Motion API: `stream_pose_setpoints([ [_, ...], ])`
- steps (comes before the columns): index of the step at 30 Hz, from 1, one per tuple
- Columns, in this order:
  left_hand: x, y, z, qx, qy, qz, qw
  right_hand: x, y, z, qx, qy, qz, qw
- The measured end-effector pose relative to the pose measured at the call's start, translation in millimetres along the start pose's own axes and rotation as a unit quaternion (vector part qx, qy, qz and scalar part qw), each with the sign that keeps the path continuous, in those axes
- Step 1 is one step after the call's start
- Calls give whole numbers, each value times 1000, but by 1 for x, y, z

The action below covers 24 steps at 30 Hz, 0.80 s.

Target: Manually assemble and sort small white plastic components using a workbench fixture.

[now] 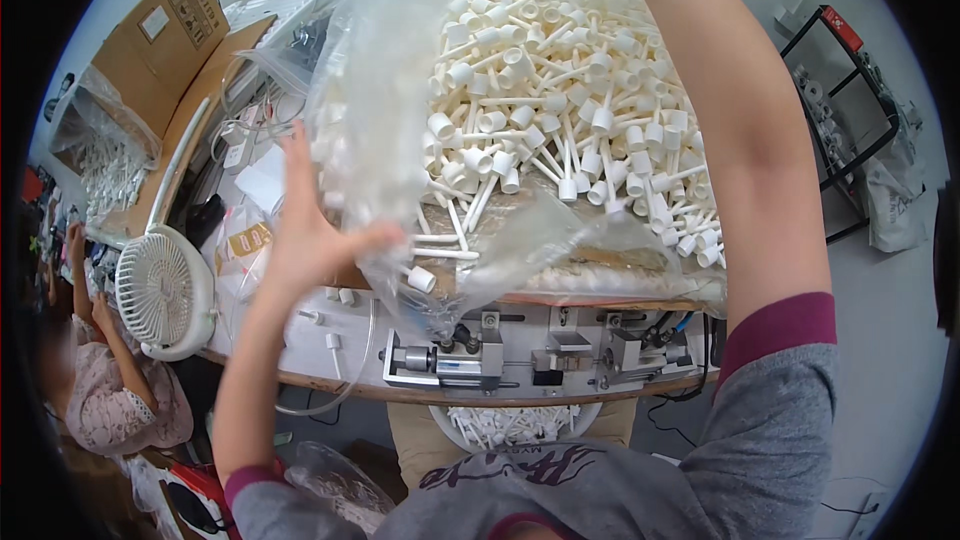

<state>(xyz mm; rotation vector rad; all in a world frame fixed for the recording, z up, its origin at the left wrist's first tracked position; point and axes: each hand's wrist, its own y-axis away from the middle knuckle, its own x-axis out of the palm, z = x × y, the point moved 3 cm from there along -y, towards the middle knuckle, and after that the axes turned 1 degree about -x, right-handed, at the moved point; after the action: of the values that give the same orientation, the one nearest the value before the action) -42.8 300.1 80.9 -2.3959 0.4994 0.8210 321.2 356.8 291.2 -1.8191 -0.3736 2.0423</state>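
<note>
A large heap of small white plastic pieces [540, 110], each a thin stem with a cup-shaped end, lies on a plastic-wrapped surface in front of me. A clear plastic bag [385, 100] hangs blurred along the heap's left side. My left hand [320, 235] is at the bag's lower left, its thumb stretched toward the plastic and its fingers apart; it looks open, seemingly touching the bag. My right arm reaches over the heap's right side and out past the top edge, so my right hand is out of sight. Loose plastic film [530, 245] covers the heap's near edge.
A metal fixture [545, 355] sits along the table's near edge, above a tub [590, 420] of similar pieces at my lap. Left are a white fan [165, 290], a cardboard box [165, 50] and another person [125, 390]. A black rack [840, 120] stands right.
</note>
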Motion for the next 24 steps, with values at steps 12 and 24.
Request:
stream_pose_setpoints([
  [12, 95, -104, 18, 71, -64, -135, 986, -24, 12, -11, 2, -11, 0, 1000],
  [24, 20, -121, -13, 112, -166, 57, 978, -42, 50, -4, -12, -10, 9, 1000],
])
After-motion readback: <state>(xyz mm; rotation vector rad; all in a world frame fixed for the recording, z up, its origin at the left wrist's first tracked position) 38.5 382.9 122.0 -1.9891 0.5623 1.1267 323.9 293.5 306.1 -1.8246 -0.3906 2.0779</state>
